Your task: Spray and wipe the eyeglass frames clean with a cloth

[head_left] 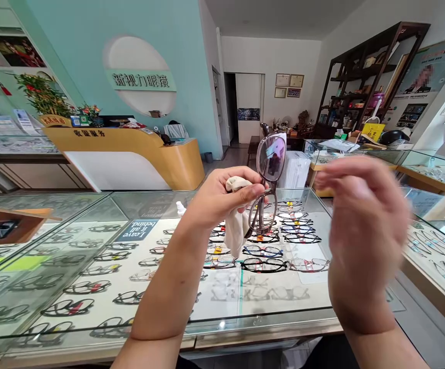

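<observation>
My left hand (232, 192) pinches a pair of eyeglasses (269, 182) at about the bridge, holding them on end above the glass counter. One lens, with a purplish reflection, is uppermost; the other hangs below my thumb. A pale cloth (238, 230) is bunched in the same hand and dangles beneath it. My right hand (366, 225) is raised to the right, apart from the eyeglasses. Motion smears its bent fingers, and I see no object in them.
Under both hands stands a glass display case (161, 312) with rows of spectacle frames (263, 265) inside. A wooden box (11, 225) rests at the left. Farther off are a yellow reception desk (184, 166), more display counters (433, 171) and a dark shelf (361, 77).
</observation>
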`<state>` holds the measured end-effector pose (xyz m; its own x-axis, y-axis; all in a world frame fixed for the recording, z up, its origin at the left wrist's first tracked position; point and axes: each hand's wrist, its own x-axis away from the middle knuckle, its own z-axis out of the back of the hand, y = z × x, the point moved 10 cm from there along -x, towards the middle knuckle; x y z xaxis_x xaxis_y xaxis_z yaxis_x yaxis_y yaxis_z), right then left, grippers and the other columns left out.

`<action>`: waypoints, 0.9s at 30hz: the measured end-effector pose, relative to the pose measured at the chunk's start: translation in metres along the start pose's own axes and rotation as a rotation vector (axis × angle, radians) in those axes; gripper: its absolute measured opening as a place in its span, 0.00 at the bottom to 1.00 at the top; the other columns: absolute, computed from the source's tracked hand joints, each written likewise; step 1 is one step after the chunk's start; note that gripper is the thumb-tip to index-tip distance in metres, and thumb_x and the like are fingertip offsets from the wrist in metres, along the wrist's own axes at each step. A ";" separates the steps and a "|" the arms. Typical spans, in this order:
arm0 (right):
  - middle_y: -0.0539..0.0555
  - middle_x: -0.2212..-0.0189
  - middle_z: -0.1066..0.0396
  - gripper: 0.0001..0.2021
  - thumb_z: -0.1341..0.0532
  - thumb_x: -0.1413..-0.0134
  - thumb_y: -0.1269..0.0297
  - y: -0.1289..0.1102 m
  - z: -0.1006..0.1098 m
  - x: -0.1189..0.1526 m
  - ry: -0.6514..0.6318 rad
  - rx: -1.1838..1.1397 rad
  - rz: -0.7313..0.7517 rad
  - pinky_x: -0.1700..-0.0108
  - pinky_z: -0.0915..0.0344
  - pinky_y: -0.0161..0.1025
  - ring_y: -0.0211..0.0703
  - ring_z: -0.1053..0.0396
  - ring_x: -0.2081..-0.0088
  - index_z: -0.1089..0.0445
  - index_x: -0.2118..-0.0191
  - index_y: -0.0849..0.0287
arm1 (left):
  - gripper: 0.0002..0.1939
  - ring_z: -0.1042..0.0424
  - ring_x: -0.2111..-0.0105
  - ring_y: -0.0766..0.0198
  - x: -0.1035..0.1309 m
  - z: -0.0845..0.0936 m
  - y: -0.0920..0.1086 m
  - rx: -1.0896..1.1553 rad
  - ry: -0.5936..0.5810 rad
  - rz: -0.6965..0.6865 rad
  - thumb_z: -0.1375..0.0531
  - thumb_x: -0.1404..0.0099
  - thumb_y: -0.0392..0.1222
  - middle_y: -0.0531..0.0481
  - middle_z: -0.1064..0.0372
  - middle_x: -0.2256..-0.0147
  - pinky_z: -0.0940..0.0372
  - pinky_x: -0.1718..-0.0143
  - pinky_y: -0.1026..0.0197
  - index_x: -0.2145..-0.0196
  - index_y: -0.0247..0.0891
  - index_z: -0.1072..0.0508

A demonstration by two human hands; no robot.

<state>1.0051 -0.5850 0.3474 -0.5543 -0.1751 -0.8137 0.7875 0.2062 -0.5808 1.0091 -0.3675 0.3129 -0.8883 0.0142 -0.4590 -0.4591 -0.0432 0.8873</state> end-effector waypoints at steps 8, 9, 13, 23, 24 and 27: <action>0.50 0.66 0.22 0.12 0.24 0.36 0.51 0.065 -0.061 -0.020 -0.295 -0.394 -0.339 0.56 0.29 0.41 0.42 0.29 0.63 0.18 0.64 0.52 | 0.22 0.41 0.79 0.71 -0.003 0.002 0.007 -0.048 0.102 -0.058 0.17 0.45 0.52 0.58 0.37 0.80 0.46 0.78 0.68 0.68 0.38 0.22; 0.50 0.67 0.23 0.13 0.23 0.38 0.50 0.070 -0.062 -0.021 -0.315 -0.428 -0.369 0.56 0.29 0.41 0.41 0.29 0.63 0.18 0.65 0.53 | 0.22 0.41 0.79 0.71 -0.004 0.003 0.006 -0.056 0.103 -0.057 0.17 0.45 0.53 0.57 0.37 0.79 0.46 0.78 0.68 0.68 0.38 0.22; 0.50 0.65 0.22 0.14 0.19 0.45 0.49 0.085 -0.067 -0.023 -0.397 -0.510 -0.477 0.51 0.28 0.41 0.41 0.28 0.62 0.17 0.65 0.53 | 0.25 0.41 0.79 0.71 -0.007 0.006 0.002 -0.088 0.102 -0.054 0.18 0.43 0.58 0.57 0.37 0.79 0.45 0.78 0.67 0.67 0.38 0.22; 0.50 0.65 0.21 0.13 0.19 0.45 0.51 0.103 -0.071 -0.030 -0.417 -0.523 -0.492 0.50 0.30 0.40 0.42 0.27 0.60 0.16 0.66 0.52 | 0.22 0.40 0.78 0.69 -0.016 0.015 -0.009 -0.137 0.145 -0.060 0.20 0.41 0.58 0.57 0.37 0.77 0.43 0.76 0.65 0.65 0.39 0.21; 0.50 0.65 0.21 0.14 0.19 0.45 0.50 0.104 -0.071 -0.030 -0.415 -0.510 -0.495 0.50 0.30 0.41 0.42 0.27 0.59 0.17 0.66 0.52 | 0.23 0.40 0.78 0.69 -0.016 0.016 -0.010 -0.141 0.150 -0.055 0.20 0.41 0.59 0.57 0.37 0.77 0.43 0.76 0.65 0.65 0.39 0.21; 0.51 0.64 0.21 0.16 0.19 0.48 0.47 0.108 -0.070 -0.032 -0.402 -0.473 -0.505 0.50 0.29 0.42 0.44 0.27 0.59 0.17 0.66 0.52 | 0.24 0.40 0.78 0.69 -0.017 0.016 -0.011 -0.148 0.155 -0.049 0.21 0.42 0.60 0.57 0.37 0.77 0.42 0.76 0.64 0.65 0.39 0.22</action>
<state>1.0887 -0.4894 0.3096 -0.6031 -0.6710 -0.4313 0.2196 0.3802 -0.8985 1.0292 -0.3513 0.3119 -0.8480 -0.1333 -0.5129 -0.4855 -0.1925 0.8528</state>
